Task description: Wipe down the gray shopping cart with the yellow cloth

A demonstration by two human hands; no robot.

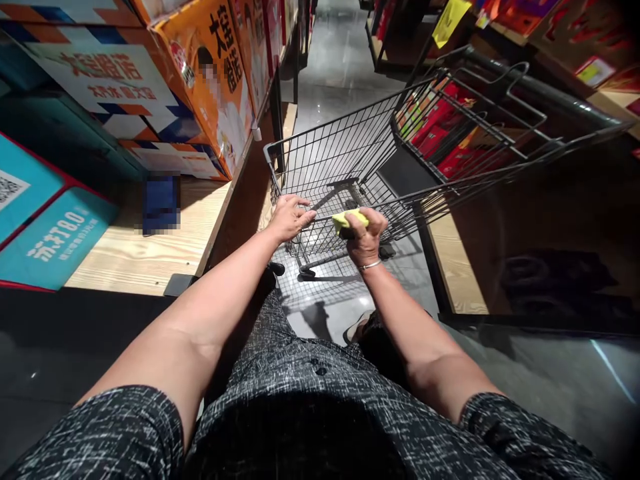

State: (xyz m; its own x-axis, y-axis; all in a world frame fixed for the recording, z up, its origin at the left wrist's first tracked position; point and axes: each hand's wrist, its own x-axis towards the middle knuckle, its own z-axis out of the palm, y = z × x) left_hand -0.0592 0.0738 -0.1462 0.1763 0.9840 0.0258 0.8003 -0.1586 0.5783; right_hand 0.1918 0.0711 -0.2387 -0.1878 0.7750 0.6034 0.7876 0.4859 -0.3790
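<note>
A black wire shopping cart (350,147) stands in the aisle, its near end toward me. My left hand (291,219) rests at the near left corner of the cart's top rim, fingers apart and nothing seen in them. A yellow cloth (350,218) is bunched in my right hand (369,237), whose fingers are wrapped round it at the cart's near rim. Something dark shows under the cloth, too hidden to name. The cart's basket shows bare wire at the near end.
Orange boxes (205,87) and a teal box (60,233) sit on a wooden shelf (145,260) at the left, beside a blurred blue item (161,202). Another wooden shelf (460,267) borders the cart at the right. A yellow tag (451,21) hangs at the upper right.
</note>
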